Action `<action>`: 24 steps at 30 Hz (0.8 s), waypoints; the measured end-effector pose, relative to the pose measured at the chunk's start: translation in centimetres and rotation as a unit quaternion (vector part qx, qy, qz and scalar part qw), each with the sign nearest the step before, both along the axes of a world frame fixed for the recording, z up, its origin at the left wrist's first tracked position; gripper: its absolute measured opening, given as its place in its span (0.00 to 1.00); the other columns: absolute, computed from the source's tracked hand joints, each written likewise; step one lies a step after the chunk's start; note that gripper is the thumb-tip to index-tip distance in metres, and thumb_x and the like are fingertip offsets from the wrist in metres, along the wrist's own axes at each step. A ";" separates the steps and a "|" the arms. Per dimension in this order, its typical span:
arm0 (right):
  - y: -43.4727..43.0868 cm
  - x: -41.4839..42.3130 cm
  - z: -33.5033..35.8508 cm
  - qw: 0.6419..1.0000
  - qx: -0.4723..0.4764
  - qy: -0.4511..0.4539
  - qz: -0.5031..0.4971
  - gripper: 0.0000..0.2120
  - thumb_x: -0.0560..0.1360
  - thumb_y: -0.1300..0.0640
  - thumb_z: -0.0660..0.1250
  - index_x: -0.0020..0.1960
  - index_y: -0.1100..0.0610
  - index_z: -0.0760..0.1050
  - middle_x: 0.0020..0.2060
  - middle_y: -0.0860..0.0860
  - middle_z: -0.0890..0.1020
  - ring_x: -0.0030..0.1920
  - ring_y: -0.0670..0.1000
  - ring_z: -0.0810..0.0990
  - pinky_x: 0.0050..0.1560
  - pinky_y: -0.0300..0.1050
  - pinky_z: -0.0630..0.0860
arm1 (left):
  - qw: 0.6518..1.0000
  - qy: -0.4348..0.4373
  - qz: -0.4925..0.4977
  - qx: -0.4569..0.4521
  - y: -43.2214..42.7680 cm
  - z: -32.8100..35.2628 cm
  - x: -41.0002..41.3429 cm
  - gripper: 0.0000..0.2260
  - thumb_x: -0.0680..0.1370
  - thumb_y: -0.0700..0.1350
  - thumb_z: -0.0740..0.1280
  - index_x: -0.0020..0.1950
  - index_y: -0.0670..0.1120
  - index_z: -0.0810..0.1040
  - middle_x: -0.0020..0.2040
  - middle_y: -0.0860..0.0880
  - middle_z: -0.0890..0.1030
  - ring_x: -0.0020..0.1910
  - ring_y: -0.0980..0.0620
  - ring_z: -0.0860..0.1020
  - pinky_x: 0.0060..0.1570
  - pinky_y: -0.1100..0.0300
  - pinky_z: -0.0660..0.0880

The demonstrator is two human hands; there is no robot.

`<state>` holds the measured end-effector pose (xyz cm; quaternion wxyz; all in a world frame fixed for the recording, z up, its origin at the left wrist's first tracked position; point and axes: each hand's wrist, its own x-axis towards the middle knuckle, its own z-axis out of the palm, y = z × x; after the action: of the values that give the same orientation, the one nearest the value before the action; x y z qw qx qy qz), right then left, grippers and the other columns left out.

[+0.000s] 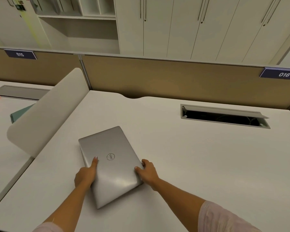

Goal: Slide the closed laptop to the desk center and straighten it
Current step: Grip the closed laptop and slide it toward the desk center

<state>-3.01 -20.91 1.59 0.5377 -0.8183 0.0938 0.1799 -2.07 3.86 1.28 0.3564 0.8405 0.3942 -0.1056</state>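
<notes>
A closed silver laptop (113,164) with a round logo on its lid lies on the white desk (199,156), left of the desk's middle and turned at a slant, one corner pointing toward me. My left hand (86,175) grips its left edge, thumb flat on the lid. My right hand (147,169) holds the right edge, thumb on top and fingers curled round the side.
A curved white divider (45,113) stands just left of the laptop. An open cable tray (224,117) is set into the desk at the back right. A tan partition (174,77) with the labels 015 and 016 runs along the desk's far edge, cabinets behind it.
</notes>
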 end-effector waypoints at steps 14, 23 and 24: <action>-6.2 -0.1 -0.1 0.991 0.014 0.093 -0.094 0.28 0.71 0.37 0.69 0.50 0.63 0.78 0.45 0.57 0.81 0.45 0.53 0.76 0.45 0.46 0.73 | 0.992 -0.116 0.044 0.006 -6.4 0.4 -0.8 0.33 0.77 0.67 0.55 0.31 0.40 0.74 0.32 0.43 0.76 0.31 0.44 0.72 0.36 0.54 0.68; -12.2 -2.3 0.0 0.966 0.029 0.083 -0.242 0.22 0.74 0.40 0.66 0.44 0.61 0.77 0.38 0.51 0.76 0.36 0.48 0.72 0.39 0.46 0.69 | 0.993 -0.108 0.014 -0.041 -14.3 0.0 -1.3 0.33 0.78 0.66 0.54 0.39 0.36 0.79 0.39 0.39 0.79 0.37 0.41 0.75 0.37 0.54 0.68; -13.1 -2.7 0.0 0.963 0.030 0.079 -0.258 0.24 0.74 0.40 0.66 0.46 0.63 0.78 0.37 0.51 0.76 0.36 0.48 0.72 0.38 0.44 0.69 | 0.993 -0.108 0.008 -0.047 -15.4 -0.1 -1.5 0.33 0.78 0.66 0.54 0.39 0.37 0.78 0.38 0.40 0.79 0.38 0.41 0.75 0.38 0.54 0.69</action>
<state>-5.66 -34.02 1.59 0.5808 -0.7333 0.3383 0.1023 -3.54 -11.52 1.18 0.4371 0.8261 0.3544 -0.0296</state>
